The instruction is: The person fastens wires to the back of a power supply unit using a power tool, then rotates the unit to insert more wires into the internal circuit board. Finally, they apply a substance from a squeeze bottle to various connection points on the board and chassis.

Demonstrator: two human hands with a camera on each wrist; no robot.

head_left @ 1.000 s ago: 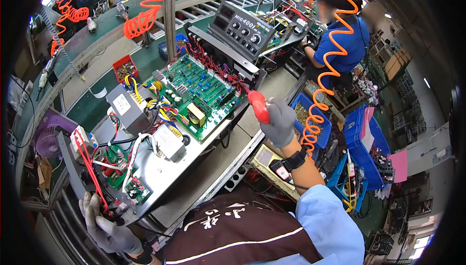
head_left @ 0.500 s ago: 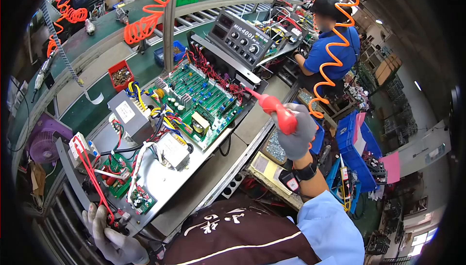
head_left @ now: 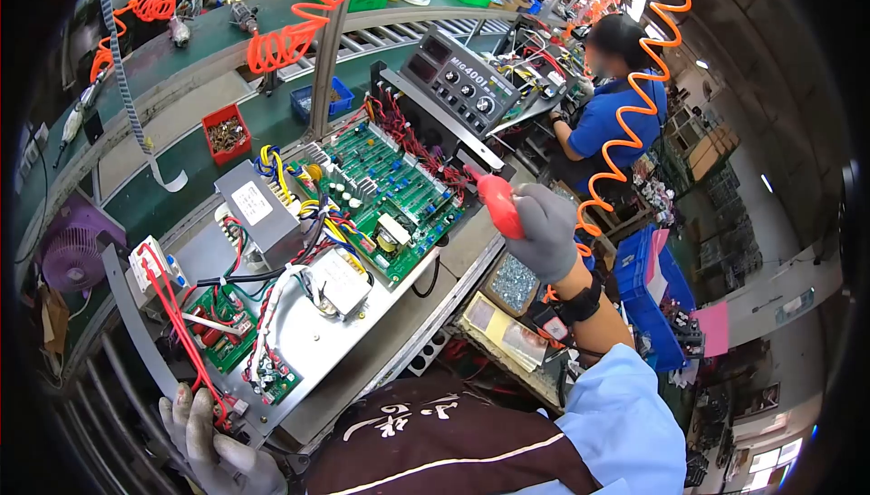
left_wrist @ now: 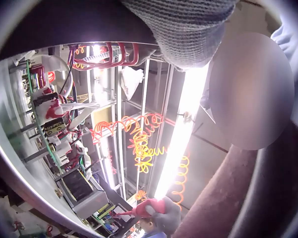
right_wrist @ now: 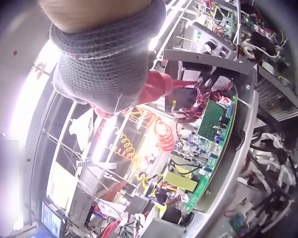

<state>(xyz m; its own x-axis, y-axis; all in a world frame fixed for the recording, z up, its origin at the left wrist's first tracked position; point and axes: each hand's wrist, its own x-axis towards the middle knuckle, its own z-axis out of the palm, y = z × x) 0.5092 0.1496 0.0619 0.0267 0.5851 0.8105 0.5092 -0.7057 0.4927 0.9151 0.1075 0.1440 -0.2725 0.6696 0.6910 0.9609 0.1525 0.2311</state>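
Note:
My gloved right hand (head_left: 546, 234) grips a red tool (head_left: 500, 205) with a fat body and a slim tip. In the head view the tip points at the red wire bundle (head_left: 441, 165) by the far edge of the green circuit board (head_left: 391, 189). The right wrist view shows the grey glove (right_wrist: 102, 74) round the tool, its red shaft (right_wrist: 181, 84) reaching toward the wires. At the near left corner of the metal chassis (head_left: 313, 350), my gloved left hand (head_left: 213, 445) has its fingers extended close to looped red wires (head_left: 177, 314); in its wrist view the palm side is hidden.
A control panel marked MIG400I (head_left: 460, 78) stands upright at the chassis's far end. Orange coiled hoses (head_left: 648, 87) hang overhead. Another person (head_left: 616, 114) works farther along the line. Small part bins, one red (head_left: 226, 133), lie behind the chassis; a blue crate (head_left: 648, 296) is at right.
My right hand first drew back toward the right with the red tool, then moved back toward the wire bundle. My left hand stays by the chassis corner. The head view has shifted slightly.

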